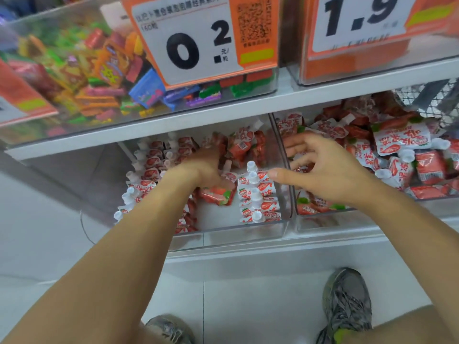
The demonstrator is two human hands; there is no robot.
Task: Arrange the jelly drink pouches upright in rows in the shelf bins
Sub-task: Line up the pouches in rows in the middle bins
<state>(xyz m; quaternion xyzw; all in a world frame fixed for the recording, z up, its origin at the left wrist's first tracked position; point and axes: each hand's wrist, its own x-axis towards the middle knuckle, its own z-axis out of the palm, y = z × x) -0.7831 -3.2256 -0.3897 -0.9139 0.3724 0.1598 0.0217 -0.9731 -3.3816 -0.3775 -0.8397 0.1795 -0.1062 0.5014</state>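
I am seeing the jelly drink pouches [258, 192] standing in rows in the left clear bin [223, 234], with more lying jumbled in the right bin [323, 220]. My left hand [206, 167] is reaching into the left bin's middle gap, touching a loose pouch [217, 194]; I cannot tell its grip. My right hand [323, 167] is hovering over the divider, fingers spread, holding nothing.

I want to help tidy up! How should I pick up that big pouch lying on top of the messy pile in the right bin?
Probably by its white cap end. The big pouch lies flat on the heap in the right bin, label up, with its cap sticking out to the right. Come from above and pinch just below the cap with your fingers; it should then hang upright.
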